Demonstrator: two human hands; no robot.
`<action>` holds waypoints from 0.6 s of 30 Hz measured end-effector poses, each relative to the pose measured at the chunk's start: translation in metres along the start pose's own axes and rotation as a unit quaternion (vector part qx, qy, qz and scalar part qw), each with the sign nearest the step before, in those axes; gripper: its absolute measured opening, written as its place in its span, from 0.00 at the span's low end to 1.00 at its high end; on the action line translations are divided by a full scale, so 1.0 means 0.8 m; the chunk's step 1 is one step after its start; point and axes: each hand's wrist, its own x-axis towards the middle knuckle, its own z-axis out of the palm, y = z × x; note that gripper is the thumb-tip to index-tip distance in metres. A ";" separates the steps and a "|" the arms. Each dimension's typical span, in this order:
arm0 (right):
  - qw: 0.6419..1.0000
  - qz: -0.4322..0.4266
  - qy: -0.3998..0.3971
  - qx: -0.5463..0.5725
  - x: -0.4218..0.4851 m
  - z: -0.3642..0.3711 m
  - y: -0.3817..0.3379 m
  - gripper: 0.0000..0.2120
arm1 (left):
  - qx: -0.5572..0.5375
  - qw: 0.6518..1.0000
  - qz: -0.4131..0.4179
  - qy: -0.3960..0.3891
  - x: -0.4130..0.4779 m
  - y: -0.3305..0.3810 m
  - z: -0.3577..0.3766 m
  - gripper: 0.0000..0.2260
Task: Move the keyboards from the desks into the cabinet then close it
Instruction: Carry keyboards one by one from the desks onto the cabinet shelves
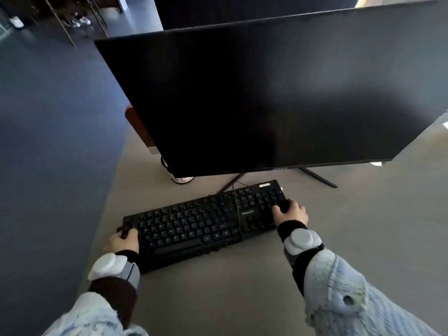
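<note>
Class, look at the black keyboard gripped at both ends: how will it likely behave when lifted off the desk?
The keyboard probably lifts as one stiff slab, since the left hand and right hand hold its ends. Its cable, draped across the keys, will likely dangle or snag. It is flat, so rolling seems unlikely.

Behind the monitor (pixel 266 100): a white container (pixel 182 179) mostly hidden, label unreadable; a reddish-brown object (pixel 139 128) only partly showing. Monitor's right side cut by the frame edge. Under both hands (pixel 123 242), keyboard (pixel 203 221) ends covered. Far beyond the monitor's left corner, blurred white shapes (pixel 17 21), unidentifiable.
</note>
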 end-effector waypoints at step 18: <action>0.998 0.019 -0.003 0.065 -0.029 0.037 0.008 0.22 | 0.053 0.998 -0.043 -0.014 0.054 -0.037 -0.025 0.30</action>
